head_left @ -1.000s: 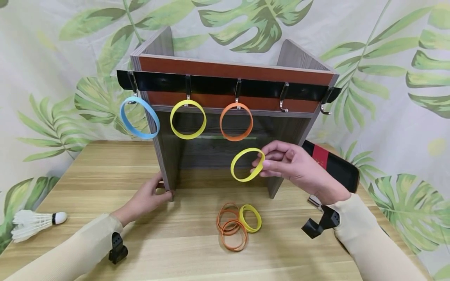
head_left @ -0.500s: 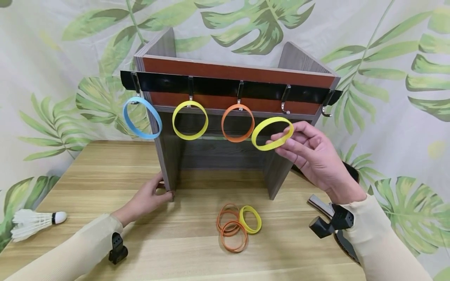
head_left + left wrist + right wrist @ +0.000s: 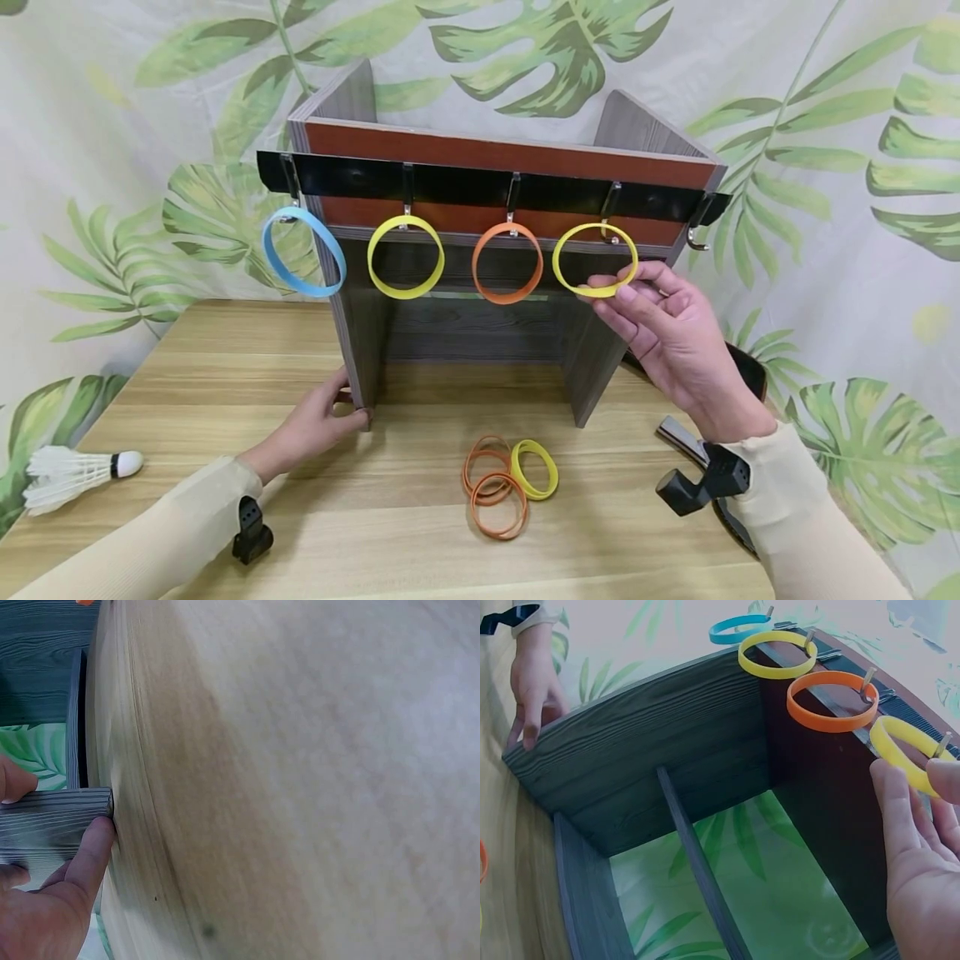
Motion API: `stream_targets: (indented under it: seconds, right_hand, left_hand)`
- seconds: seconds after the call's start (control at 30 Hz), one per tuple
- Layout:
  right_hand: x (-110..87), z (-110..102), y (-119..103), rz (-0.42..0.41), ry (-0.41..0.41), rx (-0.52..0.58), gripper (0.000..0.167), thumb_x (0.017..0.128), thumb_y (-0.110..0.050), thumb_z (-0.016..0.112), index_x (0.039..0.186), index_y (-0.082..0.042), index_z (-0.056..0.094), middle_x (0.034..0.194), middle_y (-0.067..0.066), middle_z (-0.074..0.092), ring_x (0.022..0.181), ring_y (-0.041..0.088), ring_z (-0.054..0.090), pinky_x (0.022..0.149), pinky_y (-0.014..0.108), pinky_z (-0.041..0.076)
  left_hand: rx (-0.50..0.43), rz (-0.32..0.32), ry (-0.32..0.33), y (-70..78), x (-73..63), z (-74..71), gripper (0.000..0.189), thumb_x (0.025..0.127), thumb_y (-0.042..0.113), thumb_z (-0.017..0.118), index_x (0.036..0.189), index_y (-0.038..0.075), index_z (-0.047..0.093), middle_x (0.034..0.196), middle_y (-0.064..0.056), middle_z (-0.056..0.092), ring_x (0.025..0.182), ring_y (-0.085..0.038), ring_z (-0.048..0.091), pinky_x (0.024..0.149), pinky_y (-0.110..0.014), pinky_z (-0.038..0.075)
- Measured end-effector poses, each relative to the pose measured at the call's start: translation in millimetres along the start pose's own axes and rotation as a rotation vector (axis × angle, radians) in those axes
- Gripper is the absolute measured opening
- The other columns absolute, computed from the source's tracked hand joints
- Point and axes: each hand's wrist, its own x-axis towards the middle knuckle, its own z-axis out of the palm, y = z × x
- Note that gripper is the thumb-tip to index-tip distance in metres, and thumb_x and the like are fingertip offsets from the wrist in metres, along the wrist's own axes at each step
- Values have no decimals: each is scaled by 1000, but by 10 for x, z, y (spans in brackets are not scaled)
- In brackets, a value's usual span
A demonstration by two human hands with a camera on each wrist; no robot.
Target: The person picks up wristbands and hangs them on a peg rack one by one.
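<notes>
My right hand (image 3: 678,346) pinches a yellow silicone wristband (image 3: 556,260) between thumb and fingers at its lower right. The band's top overlaps the fourth hook (image 3: 611,202) of a black hook strip (image 3: 457,182); in the right wrist view the hook's tip (image 3: 943,742) shows inside the loop. On the first three hooks hang a blue wristband (image 3: 268,250), another yellow one (image 3: 366,262) and an orange one (image 3: 475,267). Low on the left, my left hand (image 3: 318,421) grips the foot of the grey wooden shelf's side panel (image 3: 56,817), thumb against its front edge.
Several orange wristbands (image 3: 498,534) and a yellow one (image 3: 555,477) lie on the wooden table (image 3: 360,533). A shuttlecock (image 3: 78,477) lies far left. Behind my right arm are a black case (image 3: 748,371) and a metallic object (image 3: 681,437). The fifth hook (image 3: 697,233) is bare.
My right hand has carried the yellow wristband up and right from below the orange band to the fourth hook, then turned it more upright. My left hand has stayed at the panel.
</notes>
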Motion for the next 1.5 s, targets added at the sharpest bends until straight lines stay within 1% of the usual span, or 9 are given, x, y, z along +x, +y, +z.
stream_targets:
  seconds: [0.4,0.63,0.83,0.97,1.07,1.17,1.3,1.37,1.5]
  right_hand:
    - [0,-28,86,39,-27,-49,19,105,7,51,114,-5,63,114,9,79,108,21,77,97,29,59]
    - [-23,-46,185,175,-16,-152,21,105,0,56,124,-6,60,116,6,78,110,20,78,98,29,58]
    - [-73,-86,452,283,-75,-372,22,104,-3,60,125,2,56,114,3,76,108,17,77,97,31,59]
    - [-97,-182,670,357,-132,-525,29,102,-4,63,127,10,57,117,13,76,106,16,77,96,33,60]
    - [-129,-270,835,387,-178,-628,28,102,-5,64,125,11,61,119,24,74,102,12,77,94,33,61]
    - [-181,-353,1010,365,-245,-758,24,101,-5,65,121,7,66,115,28,73,98,12,75,90,31,62]
    - [-248,-456,1214,304,-313,-929,19,100,-10,68,116,0,72,110,23,74,96,17,73,87,27,60]
    - [-269,-506,1292,282,-329,-989,18,101,-12,68,114,-2,74,109,19,75,97,16,71,85,24,58]
    - [-287,-581,1422,255,-385,-1069,18,102,-13,67,114,-3,75,106,11,78,97,13,71,86,25,56]
  left_hand:
    - [17,-3,7,-2,-2,-4,70,96,4,68,159,1,37,144,-30,59,117,-40,67,100,-56,51]
    - [14,-6,6,3,-5,-6,70,96,4,68,159,1,37,145,-30,58,118,-41,67,102,-58,50]
    - [24,-2,13,-4,-5,1,69,95,4,68,157,1,39,142,-29,61,116,-40,68,100,-56,51]
    - [24,-4,12,-8,-2,4,70,95,4,68,158,1,38,144,-30,59,117,-41,68,102,-57,50]
    - [23,-4,10,-8,-1,4,70,96,5,67,159,1,37,145,-30,58,118,-42,67,102,-58,50]
    - [20,-5,10,-8,-6,3,70,96,4,68,159,0,37,145,-30,58,118,-41,67,102,-58,50]
    - [17,-4,10,-4,-9,2,69,95,3,67,157,-1,38,143,-31,59,118,-42,67,103,-58,49]
    - [14,-6,6,-3,-8,1,69,95,3,67,157,-2,38,142,-31,59,118,-43,66,103,-59,49]
    - [9,-11,-2,-3,-7,0,70,95,2,66,158,-2,36,144,-32,57,120,-44,65,104,-59,48]
